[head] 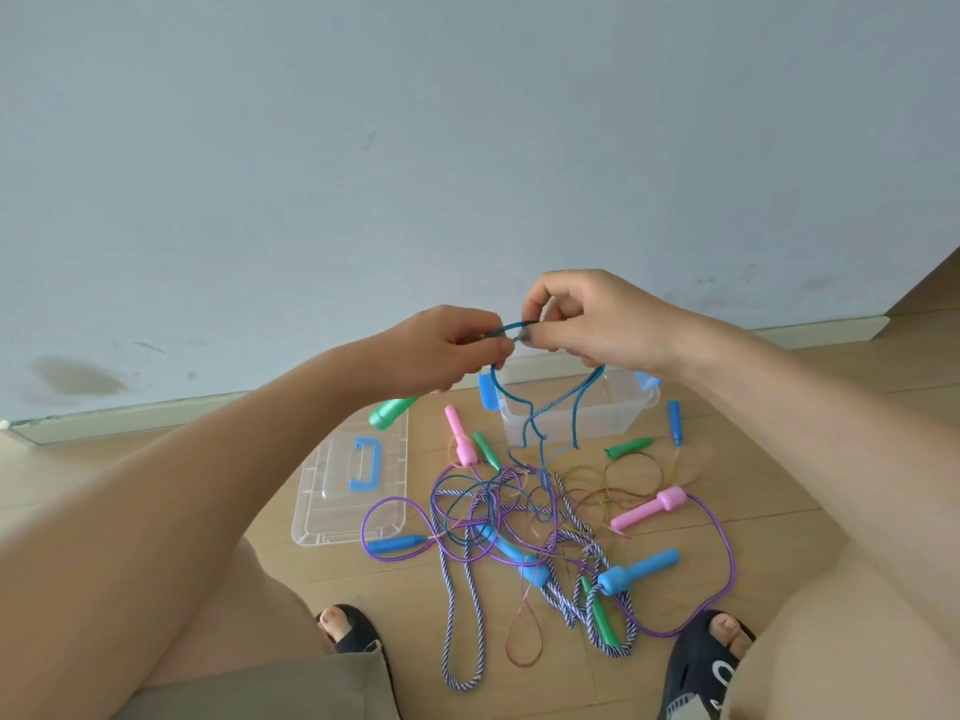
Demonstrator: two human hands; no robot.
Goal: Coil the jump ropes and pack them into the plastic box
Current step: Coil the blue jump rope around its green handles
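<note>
Teal cord (540, 407) runs between both raised hands, above a tangle of jump ropes (524, 527) on the wooden floor (779, 537). Left hand (447, 350) pinches the cord between thumb and curled fingers, and a green handle (390, 412) pokes out below its palm at about 7 o'clock. Right hand (597, 319), just beside it at 3 o'clock, pinches the same cord with thumb and forefinger, the other fingers curled. From the hands the cord drops in loose strands to the pile at 6 o'clock.

Behind the strands, at 12 o'clock from the pile, stands the clear plastic box (613, 418), open, with blue latches. Its clear lid (332, 511) with a blue carry handle lies flat at 9 o'clock from the pile. Among the tangle lie a purple rope (724, 553), a blue-and-white braided rope (462, 662), thin brownish cords, and pink, blue and green handles. Two black sandals (701, 662) flank the pile's near edge.
</note>
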